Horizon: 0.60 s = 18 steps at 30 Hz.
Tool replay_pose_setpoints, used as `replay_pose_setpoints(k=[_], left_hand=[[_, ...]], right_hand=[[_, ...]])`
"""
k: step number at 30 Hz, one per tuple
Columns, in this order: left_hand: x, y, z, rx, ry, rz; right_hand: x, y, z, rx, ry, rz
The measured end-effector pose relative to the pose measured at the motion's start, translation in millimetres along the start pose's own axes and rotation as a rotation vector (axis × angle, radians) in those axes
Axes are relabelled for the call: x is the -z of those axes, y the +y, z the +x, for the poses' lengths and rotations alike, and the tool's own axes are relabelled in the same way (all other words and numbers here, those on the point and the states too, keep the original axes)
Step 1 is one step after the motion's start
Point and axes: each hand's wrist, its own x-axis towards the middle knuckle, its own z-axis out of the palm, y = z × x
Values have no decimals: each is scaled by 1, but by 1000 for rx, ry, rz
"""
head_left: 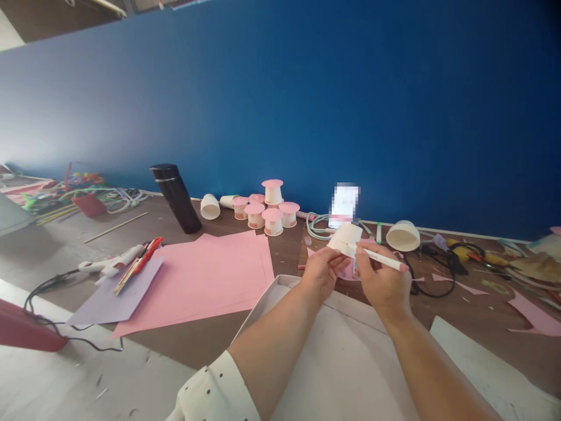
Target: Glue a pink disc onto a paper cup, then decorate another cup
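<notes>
My left hand (323, 268) is closed round a small white paper cup (346, 237), held upside down above the table. My right hand (382, 275) grips a white pen with a pink end (385, 259), its tip against the cup's rim. Under both hands lies a pink paper piece (349, 272). Both forearms reach over a shallow white cardboard box (280, 287) in front of me.
Big pink sheets (205, 280), a lilac sheet with red scissors (142, 260) and a white glue gun (109, 266) lie left. A black flask (175, 197), several pink-topped cups (272, 210), a loose white cup (403, 235), cables and pink scraps spread along the blue wall.
</notes>
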Motion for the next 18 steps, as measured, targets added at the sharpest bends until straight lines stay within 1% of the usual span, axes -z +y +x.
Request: replay_pose_setpoints(k=[18], left_hand=[[-1,1,0,2,34,3]], right_hand=[[1,-1,1,-36,-20,5]])
